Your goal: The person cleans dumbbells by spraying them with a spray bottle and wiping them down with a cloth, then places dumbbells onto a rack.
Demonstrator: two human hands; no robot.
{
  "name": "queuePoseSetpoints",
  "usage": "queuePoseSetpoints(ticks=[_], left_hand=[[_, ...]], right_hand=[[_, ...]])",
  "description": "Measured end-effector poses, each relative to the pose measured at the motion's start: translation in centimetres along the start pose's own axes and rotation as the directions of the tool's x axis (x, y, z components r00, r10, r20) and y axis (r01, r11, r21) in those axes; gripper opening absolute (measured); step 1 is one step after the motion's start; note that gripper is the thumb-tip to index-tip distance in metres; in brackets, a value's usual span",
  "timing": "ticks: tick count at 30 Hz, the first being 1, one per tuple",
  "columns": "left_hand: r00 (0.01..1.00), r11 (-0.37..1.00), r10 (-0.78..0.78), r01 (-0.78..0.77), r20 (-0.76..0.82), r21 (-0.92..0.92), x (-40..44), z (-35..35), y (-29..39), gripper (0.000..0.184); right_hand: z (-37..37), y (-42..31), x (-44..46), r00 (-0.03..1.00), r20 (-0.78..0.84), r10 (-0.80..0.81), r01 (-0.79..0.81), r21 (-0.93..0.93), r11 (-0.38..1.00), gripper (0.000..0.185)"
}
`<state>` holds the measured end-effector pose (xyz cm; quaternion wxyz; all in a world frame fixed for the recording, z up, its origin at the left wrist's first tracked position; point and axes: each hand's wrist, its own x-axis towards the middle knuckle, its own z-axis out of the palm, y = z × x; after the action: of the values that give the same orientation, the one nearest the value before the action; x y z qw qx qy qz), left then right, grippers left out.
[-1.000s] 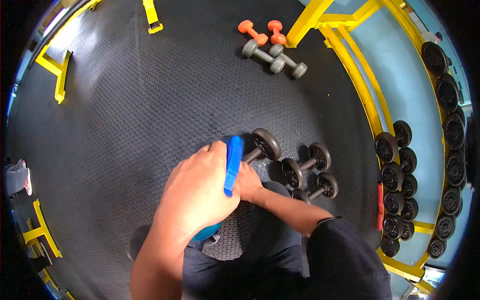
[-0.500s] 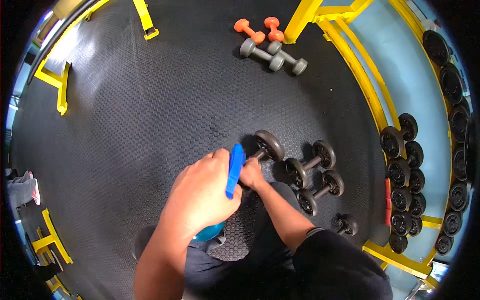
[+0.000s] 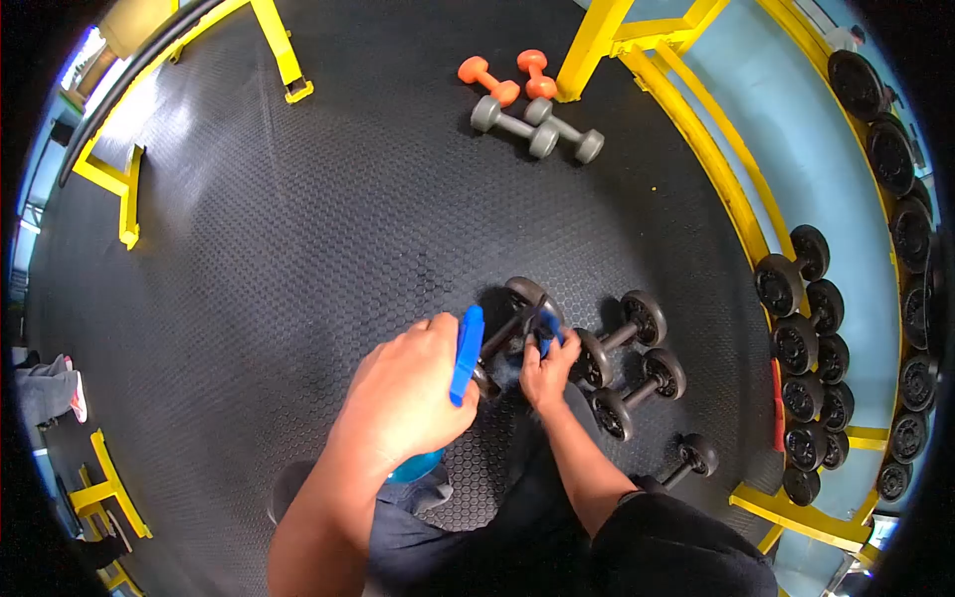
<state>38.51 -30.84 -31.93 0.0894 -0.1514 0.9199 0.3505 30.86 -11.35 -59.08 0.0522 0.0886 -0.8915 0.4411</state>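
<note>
- Currently, a spray bottle with a blue plastic trigger head and a teal body [image 3: 467, 356] is gripped by the left hand [image 3: 403, 393], whose fingers are wrapped around it; it is held above the near part of the black rubber floor with a hexagon texture [image 3: 348, 219].
- By the right hand [image 3: 549, 376], a blurred blue-and-black item [image 3: 548, 328] is pinched between thumb and fingers; its exact form cannot be told.
- Between the two hands, a black metal dumbbell with round disc ends [image 3: 503, 335] is seen lying on the floor, partly covered; whether it is touched by the right hand cannot be told.
- Just right of that hand, two similar black disc dumbbells [image 3: 623, 334] are laid side by side, and another dark dumbbell [image 3: 698, 455] is placed nearer the floor's right edge.
- Toward the far edge, two orange dumbbells [image 3: 489, 82] and two grey dumbbells [image 3: 514, 126] are grouped beside the foot of a yellow metal rack [image 3: 589, 50].
- Along the right edge, rows of black round-ended weights [image 3: 778, 286] are carried by the rack.
- At the left edge, another person's grey-trousered leg [image 3: 45, 393] is shown.
</note>
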Motion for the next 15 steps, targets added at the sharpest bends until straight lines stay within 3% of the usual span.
queuePoseSetpoints(ticks=[1, 5, 6, 7, 8, 9, 10, 11, 12, 13, 14, 15], left_hand=[[1.000, 1.000, -0.010, 0.010, 0.002, 0.007, -0.2, -0.1, 0.0, 0.025], [1.000, 1.000, -0.002, 0.002, 0.001, 0.023, -0.4, 0.2, 0.2, 0.025], [1.000, 1.000, 0.005, -0.005, -0.003, 0.005, -0.4, 0.3, 0.0, 0.025], [1.000, 1.000, 0.002, -0.002, -0.015, 0.005, -0.3, 0.3, 0.1, 0.025], [1.000, 1.000, -0.015, 0.015, 0.001, 0.005, -0.3, 0.3, 0.2, 0.025], [0.999, 0.999, -0.032, 0.031, 0.017, 0.008, -0.2, 0.3, 0.3, 0.026], [0.999, 0.999, -0.033, 0.033, 0.019, 0.022, -0.1, 0.4, 0.3, 0.028], [0.999, 0.999, -0.043, 0.043, 0.005, 0.025, -0.1, 0.5, 0.3, 0.028], [0.999, 0.999, -0.041, 0.041, 0.018, 0.010, -0.1, 0.6, 0.3, 0.028], [0.999, 0.999, -0.037, 0.037, 0.032, -0.004, -0.1, 0.7, 0.3, 0.029], [0.997, 0.998, -0.056, 0.056, 0.061, -0.003, -0.1, 0.8, 0.2, 0.030], [0.997, 0.998, -0.063, 0.064, 0.048, -0.006, 0.0, 0.8, 0.0, 0.030]], right_hand=[[-1.9, -1.9, 1.2, 0.944, 0.042, -0.327, 0.321, -0.344, 0.883, 0.049], [0.7, 2.0, 2.5, 0.936, 0.187, -0.297, 0.350, -0.419, 0.838, 0.056], [2.5, 3.5, 2.1, 0.980, -0.080, -0.184, 0.142, -0.372, 0.917, 0.057], [4.3, 4.5, 1.8, 0.944, -0.327, -0.036, -0.055, -0.265, 0.963, 0.058], [5.9, 4.5, 1.4, 0.864, -0.467, 0.188, -0.257, -0.088, 0.962, 0.061], [6.3, 2.5, 1.5, 0.717, -0.505, 0.481, -0.505, 0.099, 0.857, 0.056], [6.2, 0.7, 2.1, 0.527, -0.412, 0.743, -0.563, 0.486, 0.668, 0.047], [6.3, -0.7, 2.7, 0.332, -0.195, 0.923, -0.519, 0.779, 0.352, 0.038], [6.9, 2.3, 2.3, 0.342, 0.140, 0.929, -0.520, 0.852, 0.063, 0.027], [8.1, 7.7, 1.6, 0.346, 0.456, 0.820, -0.523, 0.819, -0.235, 0.017], [9.9, 12.3, 1.3, 0.349, 0.531, 0.772, -0.508, 0.800, -0.320, 0.002], [8.8, 11.0, 1.6, 0.312, 0.515, 0.798, -0.531, 0.791, -0.303, 0.002]])
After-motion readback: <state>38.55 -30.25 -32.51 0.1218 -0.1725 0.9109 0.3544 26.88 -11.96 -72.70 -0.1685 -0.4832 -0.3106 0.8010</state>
